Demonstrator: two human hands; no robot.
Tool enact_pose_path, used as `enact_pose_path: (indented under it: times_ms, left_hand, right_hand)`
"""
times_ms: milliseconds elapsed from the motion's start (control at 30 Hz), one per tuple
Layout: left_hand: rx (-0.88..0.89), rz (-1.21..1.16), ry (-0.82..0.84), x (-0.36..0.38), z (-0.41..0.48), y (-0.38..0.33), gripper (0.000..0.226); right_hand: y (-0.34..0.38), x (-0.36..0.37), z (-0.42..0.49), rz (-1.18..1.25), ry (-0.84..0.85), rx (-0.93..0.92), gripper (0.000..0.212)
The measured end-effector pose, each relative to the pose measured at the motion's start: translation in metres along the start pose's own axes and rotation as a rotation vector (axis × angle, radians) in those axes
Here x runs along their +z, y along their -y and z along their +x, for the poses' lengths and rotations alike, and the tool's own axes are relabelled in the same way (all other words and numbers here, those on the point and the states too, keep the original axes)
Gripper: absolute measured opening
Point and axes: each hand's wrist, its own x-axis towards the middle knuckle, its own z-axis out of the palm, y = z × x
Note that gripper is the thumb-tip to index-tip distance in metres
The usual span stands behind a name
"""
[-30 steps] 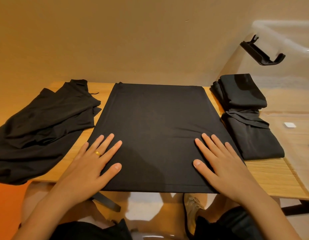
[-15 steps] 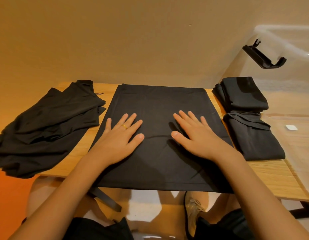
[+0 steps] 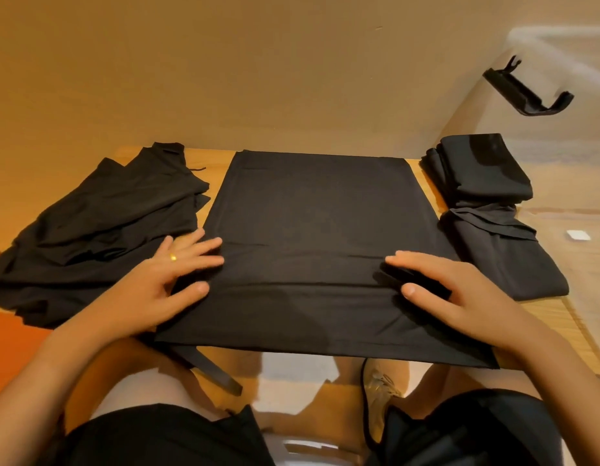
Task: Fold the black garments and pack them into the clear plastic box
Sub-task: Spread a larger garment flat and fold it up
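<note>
Both hands (image 3: 164,284) have slid apart to the garment (image 3: 312,237) edges

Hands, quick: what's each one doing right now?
Left hand: open, flat at the spread garment's left edge.
Right hand: open, palm down on it, holding nothing.

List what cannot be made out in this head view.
- Clear plastic box: cut off by the right edge of the head view; its contents are washed out.
- Small white tag: too small to read.
- Left hand: fingers motion-blurred.
- Flat black garment: type unclear once folded.
</note>
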Motion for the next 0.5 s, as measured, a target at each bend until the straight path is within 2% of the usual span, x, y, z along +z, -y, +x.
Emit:
enact_pose_path:
  times_ms: [100,200,267,367,400,500]
  left_hand:
    - [0.028,-0.199,0.095,-0.002,-0.034,-0.007,0.047]
    - [0.082,-0.045,0.14,0.006,-0.059,0.001,0.057]
    - [0.123,0.065,0.107,0.012,-0.066,0.01,0.054]
    - [0.169,0.103,0.026,0.016,-0.068,0.02,0.043]
    - [0.161,0.081,-0.003,0.017,-0.068,0.021,0.042]
    - [0.108,-0.009,-0.076,0.018,-0.068,0.019,0.045]
  right_hand:
    - [0.008,0.0,-0.031,0.065,-0.007,-0.026,0.052]
    - [0.004,0.002,-0.06,0.051,0.046,-0.026,0.06]
    - [-0.004,0.005,-0.074,-0.069,0.092,-0.075,0.072]
    - [-0.014,0.014,-0.08,-0.337,0.09,-0.183,0.091]
    - [-0.016,0.016,-0.08,-0.383,0.062,-0.201,0.091]
    - [-0.022,0.019,-0.082,-0.394,0.009,-0.232,0.07]
